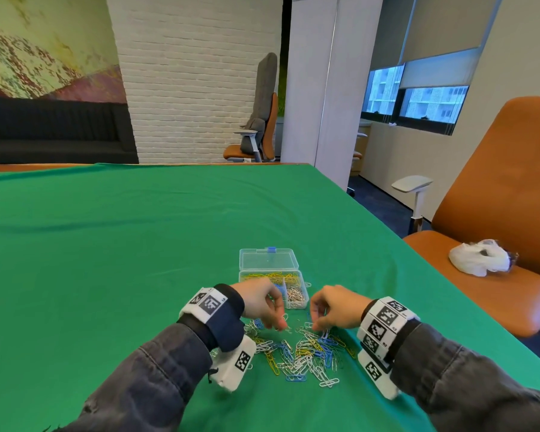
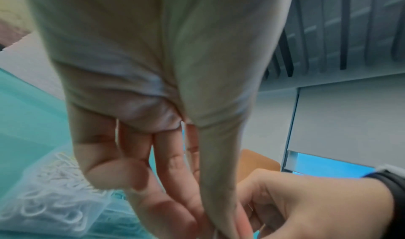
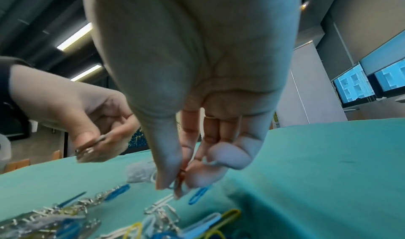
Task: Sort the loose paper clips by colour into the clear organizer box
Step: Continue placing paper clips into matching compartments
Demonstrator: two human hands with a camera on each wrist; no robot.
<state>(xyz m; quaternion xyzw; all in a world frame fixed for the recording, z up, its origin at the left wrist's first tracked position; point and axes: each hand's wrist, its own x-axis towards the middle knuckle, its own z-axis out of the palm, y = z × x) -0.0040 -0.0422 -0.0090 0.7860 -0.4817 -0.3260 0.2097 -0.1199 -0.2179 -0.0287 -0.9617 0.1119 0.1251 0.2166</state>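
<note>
A mixed pile of loose paper clips (image 1: pixel 303 350), white, blue, yellow and silver, lies on the green cloth in front of me. Just behind it stands the clear organizer box (image 1: pixel 304 302) with its lid laid open; yellow, blue and silver clips lie in separate compartments. My left hand (image 1: pixel 282 326) hovers over the pile's far left edge; in the right wrist view it (image 3: pixel 87 151) pinches a few silver clips (image 3: pixel 96 141). My right hand (image 1: pixel 316 327) is at the pile's far right edge, thumb and fingers (image 3: pixel 175 187) pinching one clip just above the cloth.
The green cloth (image 1: pixel 138 244) covers the whole table; its right edge runs diagonally close to my right arm. An orange chair (image 1: pixel 496 213) stands beside that edge with a white plastic bag (image 1: pixel 480 257) on its seat.
</note>
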